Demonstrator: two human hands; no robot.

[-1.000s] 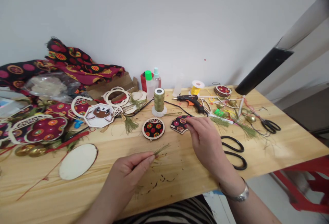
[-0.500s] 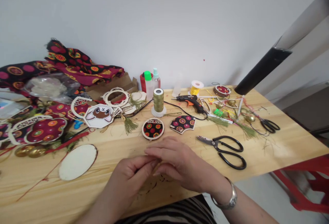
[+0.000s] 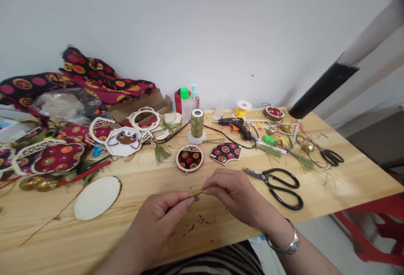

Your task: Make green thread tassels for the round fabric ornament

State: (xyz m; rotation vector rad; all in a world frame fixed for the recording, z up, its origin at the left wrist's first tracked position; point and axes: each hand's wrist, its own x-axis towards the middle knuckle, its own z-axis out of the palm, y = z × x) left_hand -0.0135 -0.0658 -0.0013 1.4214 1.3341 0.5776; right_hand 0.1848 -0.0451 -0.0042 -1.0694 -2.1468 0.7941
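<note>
Between my two hands runs a short length of olive-green thread (image 3: 198,193). My left hand (image 3: 168,214) pinches one end between thumb and index finger, and my right hand (image 3: 232,191) pinches the other. Small dark scraps (image 3: 192,226) lie on the table below them. Just beyond my hands are a round wooden frame with patterned fabric (image 3: 189,159) and a shield-shaped fabric piece (image 3: 226,153). Black-handled scissors (image 3: 277,182) rest close to my right hand. Behind the round frame stands a spool of olive thread (image 3: 197,124).
A white oval piece (image 3: 97,198) lies to the left, near a sheep-face octagon (image 3: 123,142) and bunched patterned cloth (image 3: 104,75). A glue gun (image 3: 235,126), yellow cord spool (image 3: 242,109) and second scissors (image 3: 331,156) are on the right. A red stool (image 3: 369,228) stands beside the table (image 3: 139,178).
My right hand has moved right, away from my left fingers, and the thread now shows between them. The whole view has shifted slightly.
</note>
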